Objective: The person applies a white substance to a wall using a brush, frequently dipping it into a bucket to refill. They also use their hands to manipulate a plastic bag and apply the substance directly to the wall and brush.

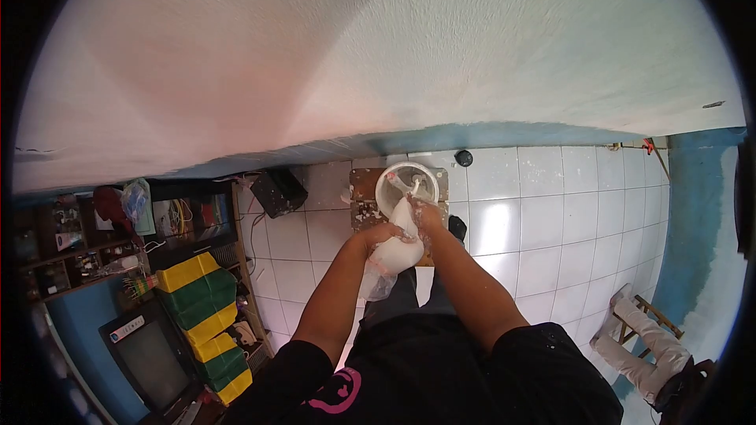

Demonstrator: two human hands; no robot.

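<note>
Both of my hands grip a clear plastic bag of white material [396,256], its narrow neck tilted toward a bucket. My left hand [381,234] is wrapped round the left side of the bag. On the other side, my right hand [428,217] closes on the upper part near the neck. Just beyond my hands stands the white bucket [381,198], with the bag's neck overlapping its near rim. Inside the bucket lies a pale stick-like thing, partly hidden. A low wooden table [364,182], spattered with white, bears the bucket.
A painted wall [378,71] rises close ahead. Left are a black box [279,192], shelves, a television [153,358] and a yellow-and-green cloth [197,299]. A round black object [464,158] lies on the tiles. At lower right is a person in light trousers [650,338].
</note>
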